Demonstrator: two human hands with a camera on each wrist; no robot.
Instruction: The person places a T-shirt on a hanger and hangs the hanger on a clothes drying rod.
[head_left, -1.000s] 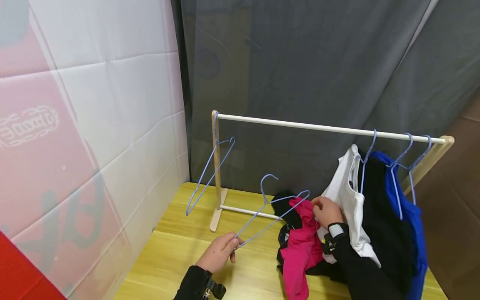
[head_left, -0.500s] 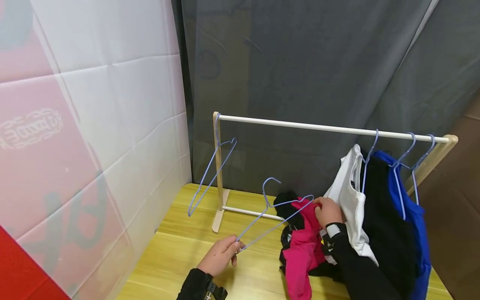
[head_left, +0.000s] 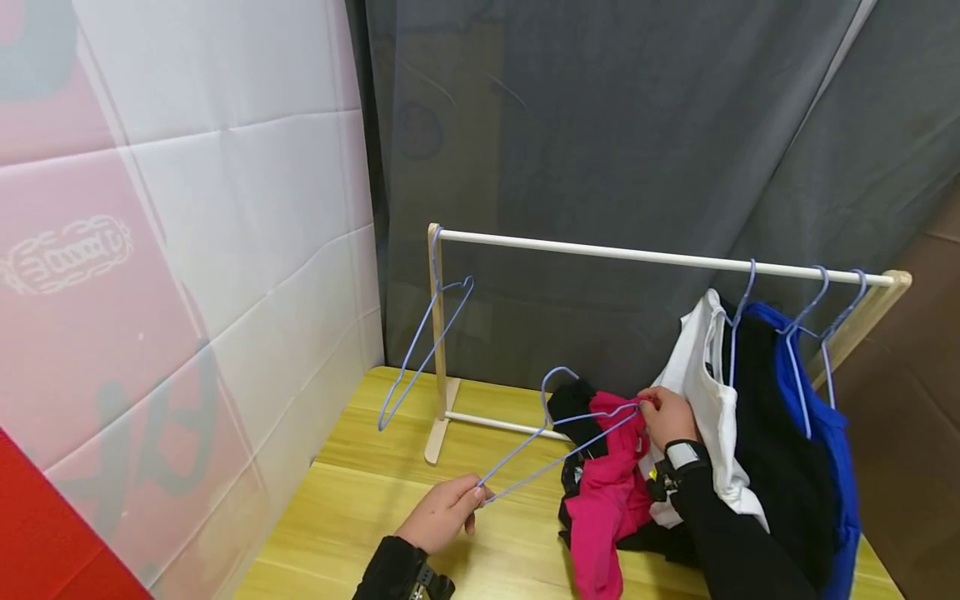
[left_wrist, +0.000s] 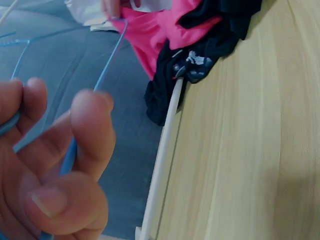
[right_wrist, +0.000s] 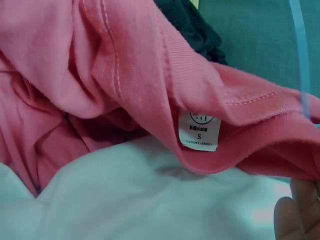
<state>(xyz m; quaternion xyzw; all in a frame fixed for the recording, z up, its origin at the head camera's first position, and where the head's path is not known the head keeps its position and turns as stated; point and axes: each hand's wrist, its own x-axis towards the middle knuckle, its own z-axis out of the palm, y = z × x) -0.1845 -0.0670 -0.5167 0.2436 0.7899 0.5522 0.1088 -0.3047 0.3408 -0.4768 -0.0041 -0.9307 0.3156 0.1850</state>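
My left hand [head_left: 442, 512] grips one end of a blue wire hanger [head_left: 547, 423], which points right with its hook up. The far end of the hanger overlaps the edge of a pink shirt [head_left: 607, 500]. At that edge my right hand [head_left: 670, 418] pinches the fabric between thumb and fingers. In the right wrist view, the ribbed neckline of the shirt is stretched out, with a white size label [right_wrist: 199, 135] inside it. Part of the hanger wire [right_wrist: 300, 50] crosses the neckline near the fingertips. The shirt lies crumpled over dark clothes [head_left: 573, 404] on the table.
A wooden rack with a white rail [head_left: 600, 250] stands on the wooden table [head_left: 360, 500]. One bare hanger [head_left: 420, 350] hangs at its left end. A white top [head_left: 686, 358], a black garment [head_left: 780, 458] and a blue garment [head_left: 840, 475] hang at the right.
The left hand has carried the hanger rightward and slightly down, so its far end now meets the pink shirt's edge. The right hand has shifted a little right, still holding the shirt.
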